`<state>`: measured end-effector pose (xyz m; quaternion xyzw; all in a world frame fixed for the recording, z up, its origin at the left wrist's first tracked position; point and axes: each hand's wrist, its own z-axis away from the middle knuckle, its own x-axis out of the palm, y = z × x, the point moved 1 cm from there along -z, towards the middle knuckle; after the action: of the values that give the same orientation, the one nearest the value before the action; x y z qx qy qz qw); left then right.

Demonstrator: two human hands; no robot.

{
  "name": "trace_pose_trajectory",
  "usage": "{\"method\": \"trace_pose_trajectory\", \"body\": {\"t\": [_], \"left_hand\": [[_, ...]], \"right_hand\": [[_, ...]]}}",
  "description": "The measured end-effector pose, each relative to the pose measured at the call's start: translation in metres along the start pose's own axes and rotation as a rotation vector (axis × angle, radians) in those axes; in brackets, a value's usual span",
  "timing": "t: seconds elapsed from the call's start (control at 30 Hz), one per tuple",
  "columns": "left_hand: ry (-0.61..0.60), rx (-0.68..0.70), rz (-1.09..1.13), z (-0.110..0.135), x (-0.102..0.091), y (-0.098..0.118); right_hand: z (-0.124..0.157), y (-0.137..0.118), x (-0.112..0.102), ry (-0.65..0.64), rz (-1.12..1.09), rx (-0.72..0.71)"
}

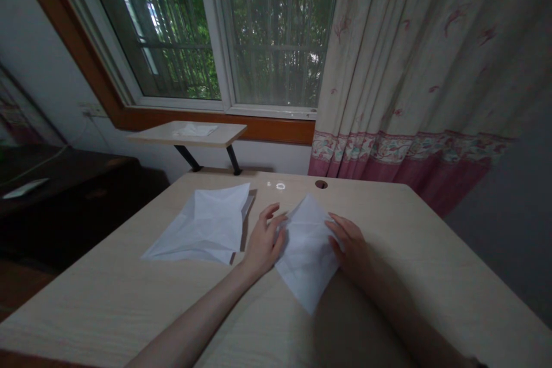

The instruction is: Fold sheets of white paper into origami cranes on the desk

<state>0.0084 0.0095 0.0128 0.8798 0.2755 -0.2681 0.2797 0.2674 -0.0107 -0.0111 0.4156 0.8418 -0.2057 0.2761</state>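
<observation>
A thin white sheet (307, 244), creased and shaped like a diamond, lies on the table in front of me; paper or cloth, I cannot tell which. At its left corner is my left hand (264, 240), fingers apart and curved, the tips touching the edge. My right hand (350, 244) rests at the opposite corner with its fingers stretched out over the margin. Neither hand is closed round the sheet. Left of my left hand lies a second, larger white sheet (211, 221), wrinkled, with some edges lifted off the surface.
The pale wooden table (414, 276) has a round cable hole (321, 184) near its back edge. A small raised shelf (159, 133) holds another white piece (198, 129). Behind are a window (276, 40) and a curtain (414, 98); a dark cabinet (99, 168) stands left.
</observation>
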Motion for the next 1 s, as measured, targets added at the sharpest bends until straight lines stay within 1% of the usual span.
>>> {"method": "trace_pose_trajectory", "body": {"t": [0.17, 0.3, 0.4, 0.47, 0.57, 0.7, 0.9, 1.0], "left_hand": [[-0.068, -0.001, -0.041, 0.002, 0.004, -0.004], [-0.107, 0.018, -0.095, 0.004, 0.008, -0.006], [-0.139, 0.004, -0.121, 0.005, 0.011, -0.007], [-0.183, 0.003, -0.131, 0.005, 0.012, -0.007], [-0.286, 0.038, -0.146, 0.007, 0.014, -0.008], [-0.395, 0.089, -0.147, 0.011, 0.019, -0.011], [-0.450, 0.116, -0.177, 0.013, 0.022, -0.015], [-0.484, 0.103, -0.200, 0.012, 0.022, -0.016]], "right_hand": [[0.005, 0.007, 0.007, -0.122, 0.083, 0.066], [0.008, 0.009, 0.011, -0.184, 0.121, 0.072], [0.009, 0.007, 0.011, -0.231, 0.132, 0.082], [0.008, 0.005, 0.011, -0.263, 0.136, 0.089], [0.007, 0.004, 0.010, -0.297, 0.139, 0.102], [0.008, 0.003, 0.011, -0.298, 0.154, 0.142], [0.008, 0.002, 0.011, -0.294, 0.205, 0.194], [0.010, 0.002, 0.012, -0.271, 0.247, 0.225]]}}
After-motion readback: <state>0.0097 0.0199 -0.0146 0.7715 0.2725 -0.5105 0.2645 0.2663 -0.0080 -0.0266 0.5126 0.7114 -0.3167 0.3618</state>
